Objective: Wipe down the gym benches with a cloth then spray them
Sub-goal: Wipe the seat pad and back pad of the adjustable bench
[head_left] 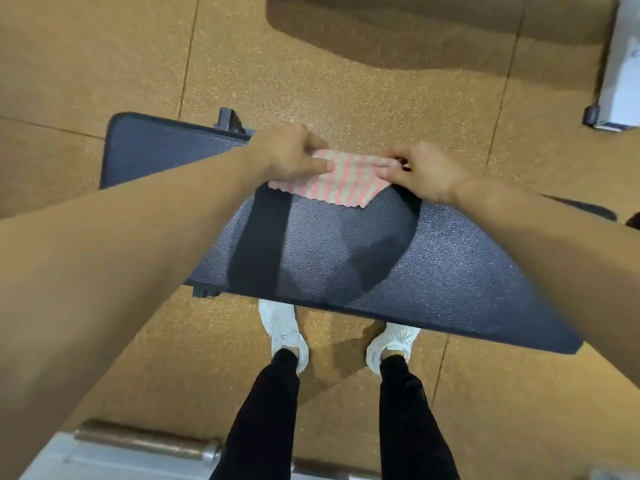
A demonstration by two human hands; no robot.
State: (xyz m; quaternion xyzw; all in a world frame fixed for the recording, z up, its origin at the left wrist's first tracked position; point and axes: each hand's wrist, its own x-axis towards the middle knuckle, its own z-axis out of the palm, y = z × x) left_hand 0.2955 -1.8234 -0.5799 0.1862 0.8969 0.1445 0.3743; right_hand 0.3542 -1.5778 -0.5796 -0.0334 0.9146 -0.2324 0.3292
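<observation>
Both hands are being held out to the far edge of the tabletop [433,271], one on each side of the cloth [332,181].

- The cloth's left edge is being pinched by the left hand [291,157], with the thumb laid across the top of the fabric and the other fingers curled at its far side.
- The cloth's right edge is being pinched by the right hand [422,171] with curled fingertips and raised knuckles. The exact grip is being blurred.
- Cloth: pink-and-white striped, zigzag-cut hem. It is being spread flat between the two hands on the far edge of the tabletop, roughly midway along its length. One corner is pointing back across the pad toward the near edge.
- Tabletop: dark blue pebbled padding, lying slantwise across the view and being crossed by the shadows of both forearms.
- A dark frame piece [228,121] is showing past the far edge of the tabletop, just left of the left hand. A small black foot [206,292] is showing under the near edge.
- Two white shoes [282,332] are being stood on the floor [311,64] just beside the near edge of the tabletop, toes reaching it, below black trouser legs [266,420].
- Floor: brown speckled tiles with thin seams, all round the tabletop.
- Well beyond the far edge, toward the right, a white machine part [620,64] with a black end cap is being cut off by the frame.
- Well behind the near edge, to the left, a metal bar [145,441] is lying on something pale grey.
</observation>
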